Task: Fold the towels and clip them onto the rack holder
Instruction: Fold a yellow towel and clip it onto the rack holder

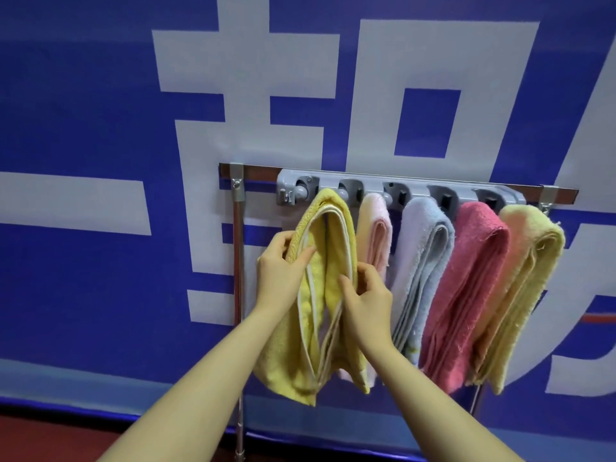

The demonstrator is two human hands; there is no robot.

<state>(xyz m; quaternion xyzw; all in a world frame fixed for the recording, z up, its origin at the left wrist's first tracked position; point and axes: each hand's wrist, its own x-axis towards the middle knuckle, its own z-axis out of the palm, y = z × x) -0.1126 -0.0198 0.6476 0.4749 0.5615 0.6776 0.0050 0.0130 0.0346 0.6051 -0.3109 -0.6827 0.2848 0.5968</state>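
While both hands pinch the yellow towel [328, 261] hanging at the rack holder [400, 190], left hand [283, 271] and right hand [366, 295] look busy tidying its folds; probably needs seating snug in the clip next.

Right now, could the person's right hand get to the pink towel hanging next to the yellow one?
Probably yes. The right hand pinches the yellow towel, and the pink towel hangs just behind its fingers with nothing between. It would have to let go of the yellow towel first.

Left hand [280, 271] and right hand [365, 295] raised (fingers curled, pinching).
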